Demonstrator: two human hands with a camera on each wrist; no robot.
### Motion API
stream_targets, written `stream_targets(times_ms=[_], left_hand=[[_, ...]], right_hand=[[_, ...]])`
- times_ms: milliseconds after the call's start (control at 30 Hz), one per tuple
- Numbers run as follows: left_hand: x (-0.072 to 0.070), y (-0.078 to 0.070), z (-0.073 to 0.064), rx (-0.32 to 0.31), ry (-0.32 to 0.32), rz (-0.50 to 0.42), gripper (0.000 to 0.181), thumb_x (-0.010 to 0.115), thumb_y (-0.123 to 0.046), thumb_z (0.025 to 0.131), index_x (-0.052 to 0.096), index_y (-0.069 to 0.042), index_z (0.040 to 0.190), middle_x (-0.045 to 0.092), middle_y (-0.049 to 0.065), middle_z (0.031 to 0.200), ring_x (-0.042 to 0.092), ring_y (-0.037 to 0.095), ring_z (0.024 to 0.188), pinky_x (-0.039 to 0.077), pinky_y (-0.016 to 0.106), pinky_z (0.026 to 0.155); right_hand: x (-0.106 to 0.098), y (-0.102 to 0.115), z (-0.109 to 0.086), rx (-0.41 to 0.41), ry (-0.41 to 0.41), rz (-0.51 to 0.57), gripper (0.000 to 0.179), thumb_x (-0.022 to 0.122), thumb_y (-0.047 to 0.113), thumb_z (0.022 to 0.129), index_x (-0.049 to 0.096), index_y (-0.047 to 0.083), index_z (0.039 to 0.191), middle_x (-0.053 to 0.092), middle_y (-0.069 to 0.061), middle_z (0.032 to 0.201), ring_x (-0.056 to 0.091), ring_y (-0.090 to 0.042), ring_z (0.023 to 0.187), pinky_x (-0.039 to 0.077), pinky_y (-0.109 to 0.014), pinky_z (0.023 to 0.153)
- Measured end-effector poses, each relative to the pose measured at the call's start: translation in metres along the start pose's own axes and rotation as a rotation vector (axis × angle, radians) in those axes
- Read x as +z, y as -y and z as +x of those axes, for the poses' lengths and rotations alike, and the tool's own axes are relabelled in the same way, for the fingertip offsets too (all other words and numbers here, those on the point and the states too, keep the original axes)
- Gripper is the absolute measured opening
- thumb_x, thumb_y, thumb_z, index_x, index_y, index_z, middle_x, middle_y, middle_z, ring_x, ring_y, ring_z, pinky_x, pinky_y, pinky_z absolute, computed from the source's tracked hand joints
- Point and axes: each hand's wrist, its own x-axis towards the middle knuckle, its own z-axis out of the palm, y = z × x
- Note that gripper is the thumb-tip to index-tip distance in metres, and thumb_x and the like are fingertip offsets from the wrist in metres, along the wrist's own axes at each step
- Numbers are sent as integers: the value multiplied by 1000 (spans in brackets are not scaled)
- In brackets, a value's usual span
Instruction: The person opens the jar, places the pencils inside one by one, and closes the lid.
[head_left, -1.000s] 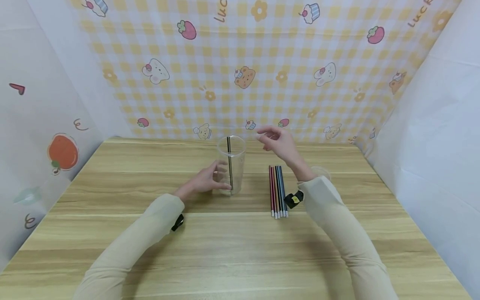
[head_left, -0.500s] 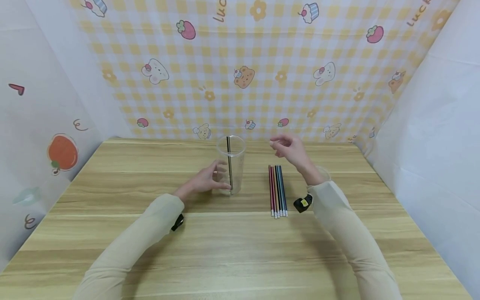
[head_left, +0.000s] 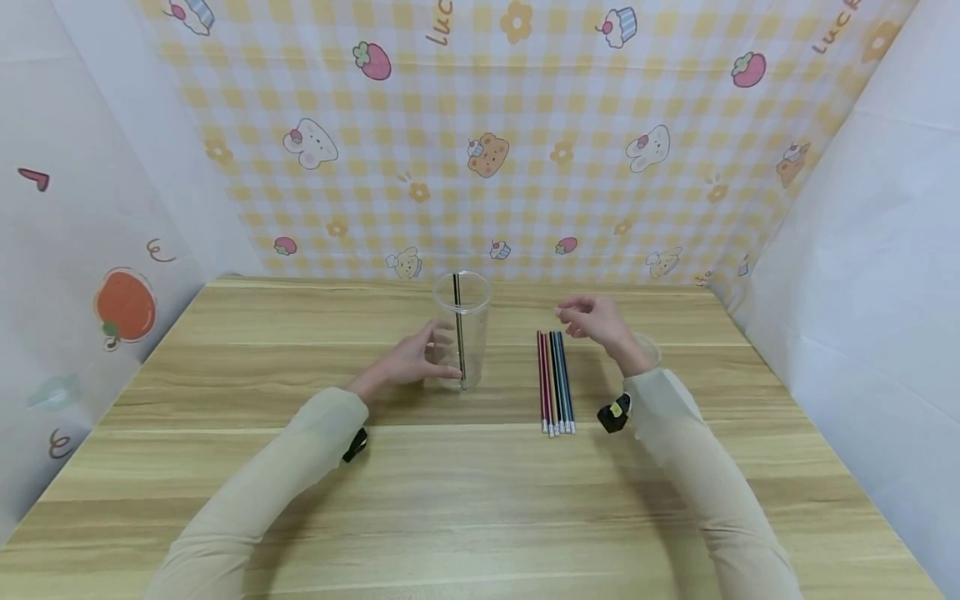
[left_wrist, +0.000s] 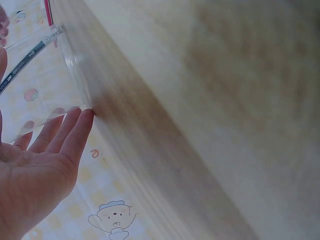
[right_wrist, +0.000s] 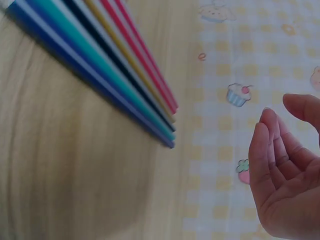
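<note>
A tall clear plastic cup (head_left: 478, 337) stands upright at the middle of the table, with one dark pencil (head_left: 459, 329) leaning inside. My left hand (head_left: 408, 360) holds the cup low on its left side, thumb in front and fingers behind. In the left wrist view the pencil (left_wrist: 27, 62) has its eraser end at the cup's bottom. To the right, several coloured pencils (head_left: 553, 383) lie side by side, eraser ends toward me. Above their far tips, my right hand (head_left: 600, 323) hovers with loosely bent fingers and nothing between them; the right wrist view shows thumb and fingers (right_wrist: 272, 150) apart.
Partly hidden behind my right wrist is a clear round object (head_left: 649, 346) on the wooden table (head_left: 450, 500). A yellow checked cloth (head_left: 420, 108) hangs along the table's back edge, with white sheets (head_left: 877, 250) at both sides.
My right hand has moved from beside the cup's rim to the right and down, toward the pencils' far ends. The left hand and the cup stay in place.
</note>
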Motion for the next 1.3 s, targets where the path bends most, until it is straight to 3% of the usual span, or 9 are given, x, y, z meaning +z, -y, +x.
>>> stream_targets(times_ms=[233,400,633,833,1033,1133,1300], left_hand=[[3,26,12,4,-21,-2,74,74,-19,72,28,-9,130,42,22,126,41,36,113,29,46,96],[4,32,15,-10,-31,17,73,74,-23,72,29,-14,129,43,17,126,43,31,112,31,44,95],[5,33,16,-25,-38,28,72,74,-22,72,30,-16,129,44,14,126,45,29,111,32,43,95],[5,33,15,-25,-38,30,73,74,-25,71,30,-17,129,44,14,126,44,29,111,32,44,95],[5,35,16,-10,-36,43,75,74,-29,70,30,-16,129,44,15,126,45,30,111,32,44,95],[4,31,14,-1,-26,26,75,74,-25,72,29,-12,130,42,19,127,43,34,112,30,46,96],[2,9,4,-1,-7,1,72,71,-15,75,27,-4,131,39,26,127,39,40,113,28,49,96]], right_hand=[[2,-21,2,129,29,-33,29,54,13,88,53,-8,108,57,-19,92,56,-34,80,47,-43,77],[4,-36,6,189,20,-39,28,54,10,87,54,-9,107,57,-13,88,58,-25,73,51,-33,69],[8,-51,12,218,-7,-35,23,56,5,84,55,-9,102,58,-8,75,54,-12,59,50,-21,56],[11,-58,17,255,-11,-91,21,58,5,83,56,-6,101,57,-7,74,54,-12,57,49,-21,52],[11,-56,16,242,-16,-112,19,59,3,82,56,-7,97,56,-7,70,52,-10,55,47,-20,51],[11,-53,16,235,-15,-183,18,59,5,82,57,-7,96,57,-7,69,52,-10,55,47,-20,52],[12,-46,15,226,5,-356,16,59,8,82,61,-4,91,59,-9,69,54,-14,56,48,-23,53]])
